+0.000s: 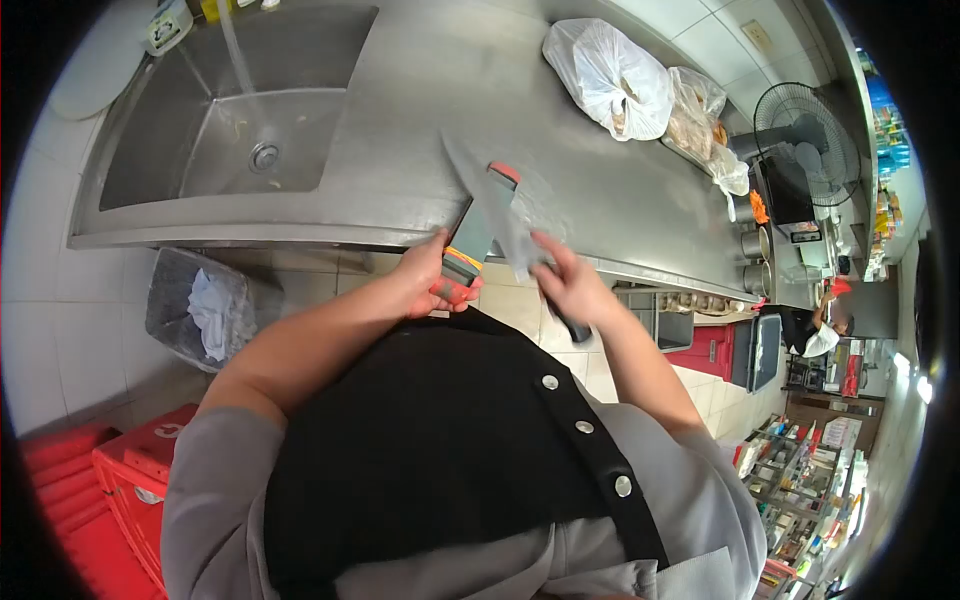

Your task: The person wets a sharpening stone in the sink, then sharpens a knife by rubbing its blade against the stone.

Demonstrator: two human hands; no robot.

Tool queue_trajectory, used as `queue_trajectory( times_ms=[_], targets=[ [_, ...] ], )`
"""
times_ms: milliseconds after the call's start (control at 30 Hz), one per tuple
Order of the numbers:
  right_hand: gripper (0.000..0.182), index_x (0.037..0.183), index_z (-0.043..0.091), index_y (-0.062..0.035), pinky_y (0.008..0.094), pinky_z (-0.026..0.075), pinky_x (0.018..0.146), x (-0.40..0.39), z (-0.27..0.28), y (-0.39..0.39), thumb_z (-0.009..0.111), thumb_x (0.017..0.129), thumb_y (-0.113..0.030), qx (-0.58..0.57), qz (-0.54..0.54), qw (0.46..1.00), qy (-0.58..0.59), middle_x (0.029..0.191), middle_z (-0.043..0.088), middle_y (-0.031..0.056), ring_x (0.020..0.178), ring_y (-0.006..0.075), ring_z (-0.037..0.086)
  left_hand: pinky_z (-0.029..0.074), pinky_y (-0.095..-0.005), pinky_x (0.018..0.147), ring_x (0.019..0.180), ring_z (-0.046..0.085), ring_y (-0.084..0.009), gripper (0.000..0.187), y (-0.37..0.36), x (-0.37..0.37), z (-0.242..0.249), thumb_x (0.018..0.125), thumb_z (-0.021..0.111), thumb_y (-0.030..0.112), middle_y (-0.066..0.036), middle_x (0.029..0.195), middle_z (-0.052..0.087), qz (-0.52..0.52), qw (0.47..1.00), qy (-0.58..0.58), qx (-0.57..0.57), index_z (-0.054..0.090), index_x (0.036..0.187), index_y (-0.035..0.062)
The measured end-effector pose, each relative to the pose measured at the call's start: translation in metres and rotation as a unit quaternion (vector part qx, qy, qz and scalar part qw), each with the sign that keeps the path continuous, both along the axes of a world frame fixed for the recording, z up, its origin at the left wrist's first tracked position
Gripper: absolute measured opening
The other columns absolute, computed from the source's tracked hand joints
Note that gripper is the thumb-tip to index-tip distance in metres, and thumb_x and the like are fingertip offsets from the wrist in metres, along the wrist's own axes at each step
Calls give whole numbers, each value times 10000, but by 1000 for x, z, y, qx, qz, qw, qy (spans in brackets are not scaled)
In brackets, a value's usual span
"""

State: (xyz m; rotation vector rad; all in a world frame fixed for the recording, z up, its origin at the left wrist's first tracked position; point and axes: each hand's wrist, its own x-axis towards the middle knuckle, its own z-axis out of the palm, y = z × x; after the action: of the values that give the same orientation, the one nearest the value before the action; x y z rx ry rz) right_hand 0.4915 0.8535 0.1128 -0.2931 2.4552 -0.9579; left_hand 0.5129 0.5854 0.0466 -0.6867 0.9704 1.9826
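Note:
My left hand is wrapped round the near end of a sharpening stone, a grey-green block in a holder with red ends. The stone reaches out over the front edge of the steel counter, its far end toward the wet patch on the metal. In my right hand is a large kitchen knife, gripped by its black handle. The broad blade, slightly blurred, lies across the stone with its tip pointing away to the upper left. My right fingers are at the heel of the blade.
Water runs into the steel sink at left. White plastic bags and a black fan stand on the counter at right. Below the counter is a grey waste bin. Another person is far right.

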Motion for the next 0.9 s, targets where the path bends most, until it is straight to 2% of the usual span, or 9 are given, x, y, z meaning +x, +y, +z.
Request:
queue_trajectory(
  times_ms=[67, 167, 233, 300, 367, 433, 533, 633, 900],
  targets=[
    [575, 1546, 481, -123, 372, 550, 747, -51, -12, -28, 642, 1007, -242, -28, -79, 996, -17, 780, 687, 117, 730, 222, 668, 563, -474, 717, 828, 708, -311, 698, -1, 0, 2, 1108, 229, 618, -191, 1021, 723, -3, 1000, -3, -6, 596, 1257, 44],
    [554, 1513, 509, -118, 426, 559, 829, -80, -3, -23, 644, 979, -175, 82, -42, 988, 123, 951, 722, 190, 871, 336, 706, 563, -459, 710, 834, 703, -317, 701, -1, -1, 9, 1107, 226, 621, -199, 1033, 721, 0, 1000, -17, -7, 588, 1263, 41],
    [567, 1473, 553, -125, 460, 548, 892, -50, 34, 8, 648, 916, -74, 7, 36, 983, 180, 1113, 680, 220, 990, 436, 668, 564, -457, 689, 806, 701, -319, 702, -1, -2, -6, 1106, 227, 624, -204, 1021, 721, 0, 1000, 3, 18, 575, 1271, 37],
    [644, 1457, 583, -152, 437, 550, 888, -5, 99, 27, 651, 839, 20, 114, 75, 975, 178, 1171, 623, 205, 1031, 417, 653, 566, -456, 658, 782, 703, -321, 693, -1, 0, -11, 1109, 223, 617, -203, 999, 717, 9, 1000, 5, 26, 563, 1274, 37],
    [719, 1454, 601, -186, 424, 556, 852, 38, 125, 61, 642, 784, 72, 201, 106, 954, 198, 1084, 597, 182, 968, 400, 663, 571, -458, 618, 761, 707, -322, 673, 0, -1, -5, 1114, 214, 599, -195, 968, 709, 16, 1000, -6, 12, 552, 1274, 39],
    [754, 1466, 594, -197, 430, 559, 817, 70, 140, 81, 632, 773, 97, 198, 123, 948, 215, 1048, 588, 180, 933, 387, 666, 573, -457, 597, 742, 705, -324, 672, 1, -2, -9, 1114, 217, 601, -199, 958, 708, 17, 1000, -14, 11, 547, 1269, 36],
    [743, 1465, 595, -199, 461, 556, 809, 80, 121, 76, 627, 782, 91, 246, 99, 950, 161, 1044, 584, 185, 921, 403, 660, 565, -454, 597, 724, 702, -325, 688, 1, -4, -11, 1108, 225, 617, -204, 963, 717, 15, 1000, -13, 20, 555, 1266, 35],
    [721, 1462, 595, -196, 473, 553, 815, 58, 78, 43, 624, 793, 71, 175, 74, 969, 158, 1077, 593, 196, 923, 413, 662, 561, -450, 604, 721, 699, -321, 691, 2, -3, -2, 1105, 228, 627, -199, 957, 719, 13, 1000, -18, 1, 561, 1269, 44],
    [716, 1462, 592, -167, 455, 543, 779, 96, 139, 80, 623, 796, 95, 231, 106, 956, 150, 1017, 589, 196, 849, 415, 642, 562, -449, 637, 741, 701, -305, 685, 4, -2, -14, 1106, 218, 629, -186, 958, 718, 22, 1000, -2, 17, 565, 1279, 64]
  ],
)
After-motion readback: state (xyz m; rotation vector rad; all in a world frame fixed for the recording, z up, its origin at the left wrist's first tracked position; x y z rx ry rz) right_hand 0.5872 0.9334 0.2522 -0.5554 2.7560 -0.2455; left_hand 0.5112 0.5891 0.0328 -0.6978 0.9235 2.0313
